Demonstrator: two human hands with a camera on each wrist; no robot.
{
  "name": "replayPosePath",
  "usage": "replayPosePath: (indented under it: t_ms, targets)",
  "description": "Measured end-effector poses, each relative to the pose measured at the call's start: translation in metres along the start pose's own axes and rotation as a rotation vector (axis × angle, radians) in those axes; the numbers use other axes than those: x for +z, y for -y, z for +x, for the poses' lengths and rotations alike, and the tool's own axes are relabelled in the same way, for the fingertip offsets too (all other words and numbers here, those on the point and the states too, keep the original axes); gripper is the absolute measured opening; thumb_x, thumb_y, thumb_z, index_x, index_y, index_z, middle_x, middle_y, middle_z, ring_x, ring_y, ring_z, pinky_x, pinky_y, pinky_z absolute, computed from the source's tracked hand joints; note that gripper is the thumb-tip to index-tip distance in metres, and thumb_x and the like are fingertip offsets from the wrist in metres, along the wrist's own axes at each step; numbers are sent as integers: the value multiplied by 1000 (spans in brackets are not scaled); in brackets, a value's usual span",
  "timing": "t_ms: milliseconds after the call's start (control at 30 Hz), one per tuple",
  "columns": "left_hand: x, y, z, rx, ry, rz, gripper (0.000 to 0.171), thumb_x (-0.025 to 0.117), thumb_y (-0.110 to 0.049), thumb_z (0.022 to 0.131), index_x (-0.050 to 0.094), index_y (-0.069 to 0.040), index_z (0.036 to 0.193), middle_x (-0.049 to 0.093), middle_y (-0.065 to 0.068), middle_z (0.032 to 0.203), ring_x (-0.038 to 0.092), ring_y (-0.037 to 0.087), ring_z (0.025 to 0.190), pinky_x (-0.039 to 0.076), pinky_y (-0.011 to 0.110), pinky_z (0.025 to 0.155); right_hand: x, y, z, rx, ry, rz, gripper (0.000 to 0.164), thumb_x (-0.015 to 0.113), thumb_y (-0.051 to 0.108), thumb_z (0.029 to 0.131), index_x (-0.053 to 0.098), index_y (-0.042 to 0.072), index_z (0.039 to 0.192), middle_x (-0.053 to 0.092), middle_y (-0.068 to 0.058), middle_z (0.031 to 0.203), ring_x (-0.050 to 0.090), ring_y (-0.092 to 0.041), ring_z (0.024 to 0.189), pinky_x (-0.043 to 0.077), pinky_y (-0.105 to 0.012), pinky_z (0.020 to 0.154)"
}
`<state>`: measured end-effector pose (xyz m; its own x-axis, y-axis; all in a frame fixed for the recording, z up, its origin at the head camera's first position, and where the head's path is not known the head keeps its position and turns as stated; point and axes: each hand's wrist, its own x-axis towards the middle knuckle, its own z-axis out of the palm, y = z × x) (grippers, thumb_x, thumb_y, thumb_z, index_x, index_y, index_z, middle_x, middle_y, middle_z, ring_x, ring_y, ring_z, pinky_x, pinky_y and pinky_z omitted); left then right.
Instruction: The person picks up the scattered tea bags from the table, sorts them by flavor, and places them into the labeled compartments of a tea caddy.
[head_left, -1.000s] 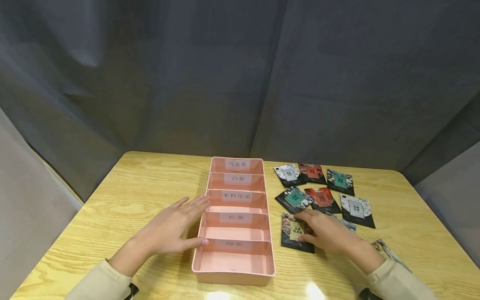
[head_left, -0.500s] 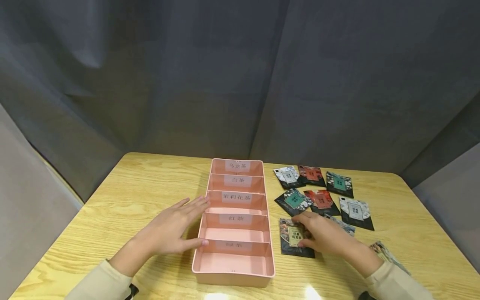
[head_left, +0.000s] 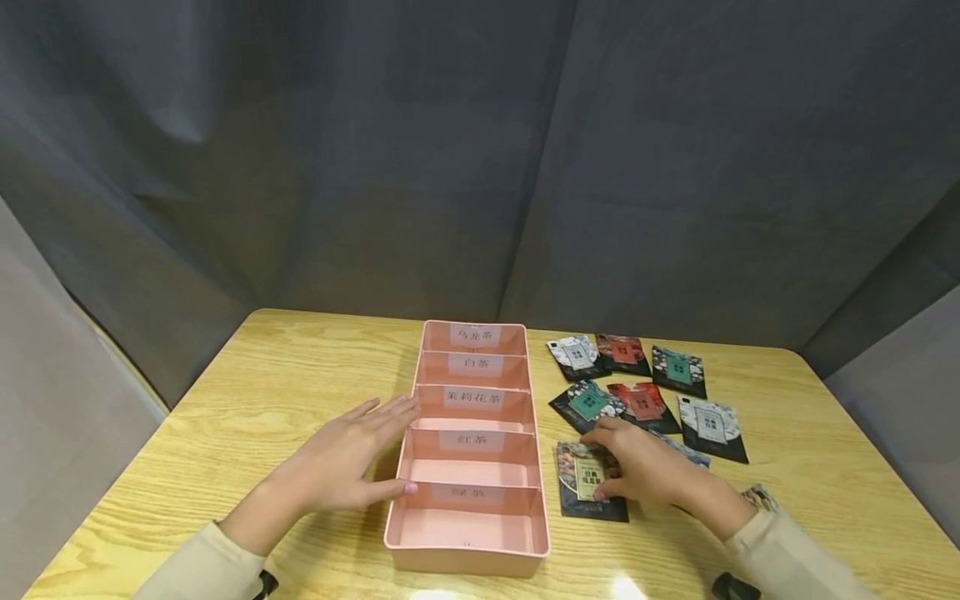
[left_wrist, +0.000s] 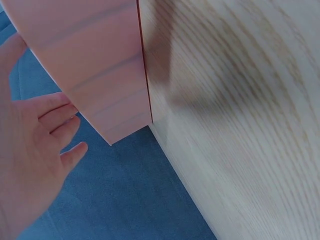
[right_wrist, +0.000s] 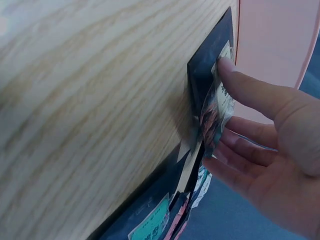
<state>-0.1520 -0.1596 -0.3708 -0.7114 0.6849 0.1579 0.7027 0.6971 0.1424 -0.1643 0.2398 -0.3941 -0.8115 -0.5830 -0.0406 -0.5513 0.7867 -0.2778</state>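
Observation:
My right hand (head_left: 641, 467) pinches a black tea sachet (head_left: 590, 479) with a pale yellow label, just right of the pink divided box (head_left: 468, 562). In the right wrist view, the thumb lies on the label side of the sachet (right_wrist: 210, 80) and the other fingers are at its far edge; its printed part buckles. My left hand (head_left: 341, 462) is at the box's left side with fingers extended. In the left wrist view, thumb and fingertips of that hand (left_wrist: 37, 135) meet the rim of the pink wall (left_wrist: 95, 65).
Several other tea sachets lie behind and right of my right hand, including a teal-labelled one (head_left: 588, 402), a red one (head_left: 643, 403) and a white one (head_left: 711, 427). Another sachet (head_left: 761, 497) is partly under my right forearm. A dark curtain (head_left: 480, 167) hangs behind the table.
The yellow-labelled sachet has shifted slightly toward the table's front under my right hand. My left hand stays at the box's side.

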Motion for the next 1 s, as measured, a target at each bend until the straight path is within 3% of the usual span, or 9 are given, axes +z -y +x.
replayPosePath:
  t_ms: [233,533,833,1000]
  targets:
    - [2,-1,0,2,-5,13,77,55,-54,89,39,-5,147,40,13,153,37,26,144,32,48,119,-1,-3,3,-17,18,20,60,84,36,70,64,4,116,61,-5,108,58,-10,87,52,-26,66]
    - [3,-1,0,-16,1,12,76,56,-52,89,39,-6,147,39,12,153,36,25,144,31,48,119,-2,-6,5,-24,35,50,58,85,35,69,63,5,114,65,-6,111,63,-21,98,57,-34,77]
    - [3,0,0,-15,2,10,76,56,-52,89,38,-5,147,38,12,154,35,24,145,30,47,120,-4,-9,9,-46,68,103,53,85,35,69,63,8,109,65,1,100,59,-8,85,52,-26,68]
    - [3,0,0,-12,-4,12,76,56,-52,89,38,-6,147,39,12,154,35,25,144,30,47,120,-6,-13,10,-52,93,185,48,85,31,70,63,9,107,65,3,96,58,-7,84,52,-25,69]
